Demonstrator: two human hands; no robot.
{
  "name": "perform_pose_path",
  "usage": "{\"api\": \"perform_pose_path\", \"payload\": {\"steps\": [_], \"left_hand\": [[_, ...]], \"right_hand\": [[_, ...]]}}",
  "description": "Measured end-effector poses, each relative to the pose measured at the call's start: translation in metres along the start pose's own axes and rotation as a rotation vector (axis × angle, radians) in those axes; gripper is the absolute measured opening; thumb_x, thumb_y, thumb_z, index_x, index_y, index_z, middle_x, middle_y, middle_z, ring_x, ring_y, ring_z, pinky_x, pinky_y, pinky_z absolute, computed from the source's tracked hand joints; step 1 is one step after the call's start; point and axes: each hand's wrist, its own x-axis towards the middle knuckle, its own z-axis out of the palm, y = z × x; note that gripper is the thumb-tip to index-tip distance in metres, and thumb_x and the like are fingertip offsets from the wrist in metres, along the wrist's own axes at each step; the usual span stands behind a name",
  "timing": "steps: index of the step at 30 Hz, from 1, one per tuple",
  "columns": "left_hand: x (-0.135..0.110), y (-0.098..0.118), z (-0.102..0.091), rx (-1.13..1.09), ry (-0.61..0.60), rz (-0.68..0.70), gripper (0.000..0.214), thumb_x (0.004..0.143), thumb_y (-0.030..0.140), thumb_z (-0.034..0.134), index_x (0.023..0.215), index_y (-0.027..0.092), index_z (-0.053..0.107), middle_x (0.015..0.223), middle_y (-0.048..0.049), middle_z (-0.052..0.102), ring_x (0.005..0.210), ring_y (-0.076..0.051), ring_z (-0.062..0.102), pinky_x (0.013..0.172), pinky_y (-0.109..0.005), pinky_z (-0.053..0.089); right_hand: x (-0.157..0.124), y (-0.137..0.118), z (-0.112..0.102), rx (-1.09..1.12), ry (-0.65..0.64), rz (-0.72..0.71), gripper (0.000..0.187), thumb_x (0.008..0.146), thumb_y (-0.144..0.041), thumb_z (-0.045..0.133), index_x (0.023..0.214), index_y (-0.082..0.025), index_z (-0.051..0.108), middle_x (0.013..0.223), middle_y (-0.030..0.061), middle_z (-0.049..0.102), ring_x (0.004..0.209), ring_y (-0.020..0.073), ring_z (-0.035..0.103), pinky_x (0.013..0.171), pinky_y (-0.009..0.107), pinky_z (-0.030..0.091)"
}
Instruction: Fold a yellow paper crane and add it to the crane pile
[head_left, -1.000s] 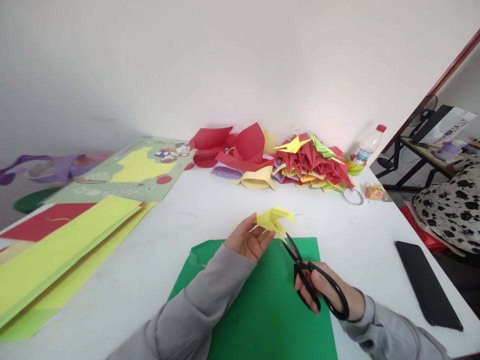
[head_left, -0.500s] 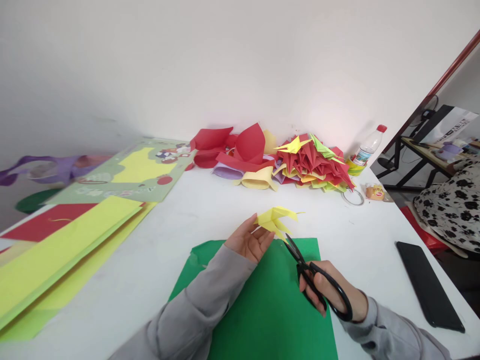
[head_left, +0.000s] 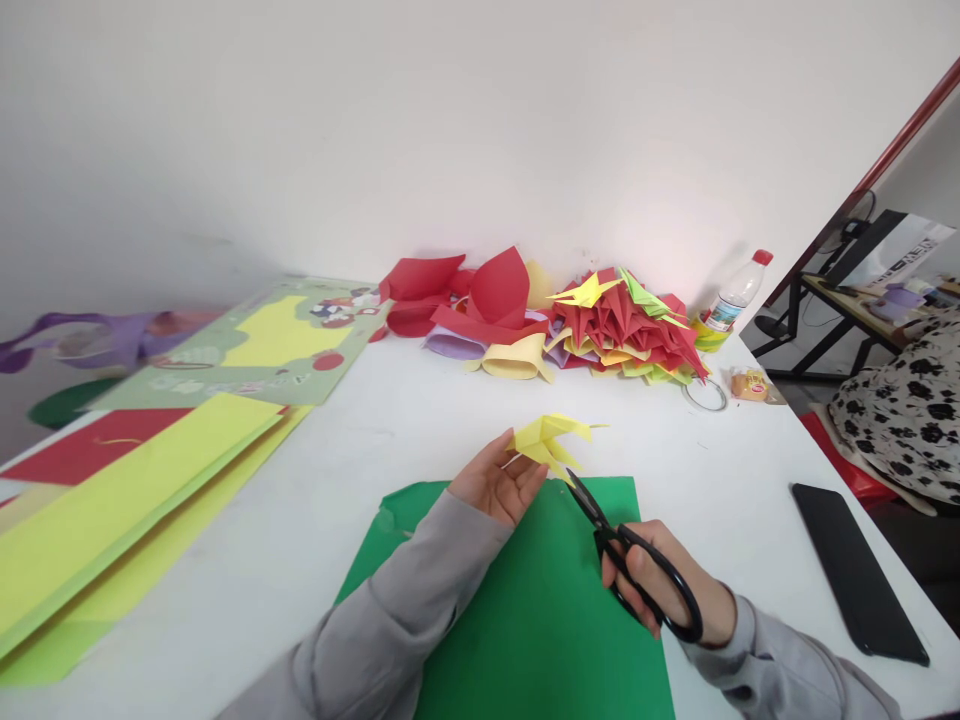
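Note:
Between the thumb and fingers of my left hand (head_left: pixel 501 480) is a folded yellow paper piece (head_left: pixel 546 438) with several pointed tips, held by its left end. My right hand (head_left: pixel 675 575) grips black-handled scissors (head_left: pixel 596 518) through the loops. The blades point up and left, nearly together, and their tips meet the paper's lower point; whether that point lies between them I cannot tell for certain. Both hands are above a green paper sheet (head_left: pixel 547 620), whose upper left corner is creased.
Folded red, yellow and green paper stars (head_left: pixel 622 320) are piled by the wall, beside curled red paper (head_left: pixel 499 290). A plastic bottle (head_left: pixel 735 300), a tape ring (head_left: pixel 705 394) and a wrapped snack (head_left: pixel 750 384) stand right. A black slab (head_left: pixel 859 570) lies near the right edge; yellow paper strips (head_left: pixel 142 500) lie left.
The scissor blades have drawn closer together at the paper's lower tip, and my right-hand fingers have shifted slightly. My left hand and the yellow paper stay nearly still.

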Motion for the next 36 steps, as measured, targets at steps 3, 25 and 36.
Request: {"api": "perform_pose_path", "payload": {"steps": [3,25,36], "left_hand": [[0.0009,0.0004,-0.002,0.0,-0.011,-0.004,0.027,0.095,0.018,0.045,0.115,0.007,0.059,0.076,-0.0101,0.074,0.066,-0.018,0.073,0.058,-0.022,0.061],[0.0045,0.0015,-0.007,-0.013,-0.034,-0.022,0.025,0.095,0.018,0.047,0.114,0.006,0.059,0.077,-0.0114,0.075,0.066,-0.019,0.073,0.058,-0.023,0.061],[0.0024,0.0016,-0.004,-0.005,-0.02,-0.018,0.03,0.094,0.018,0.047,0.121,0.008,0.057,0.075,-0.0102,0.074,0.063,-0.019,0.073,0.056,-0.022,0.061]], "right_hand": [[0.0,0.0005,-0.0002,0.003,0.004,0.004,0.068,0.074,-0.081,0.044,0.074,-0.014,0.053,0.04,-0.008,0.042,0.027,0.003,0.034,0.027,0.015,0.025],[-0.0015,0.0018,0.0011,0.006,0.012,0.011,0.067,0.076,-0.081,0.042,0.072,-0.014,0.052,0.038,-0.0087,0.039,0.024,0.0031,0.03,0.026,0.016,0.022],[-0.002,0.0033,0.0001,0.003,0.013,0.045,0.066,0.075,-0.08,0.045,0.07,-0.015,0.051,0.038,-0.0088,0.04,0.024,0.0022,0.03,0.025,0.015,0.021]]}}
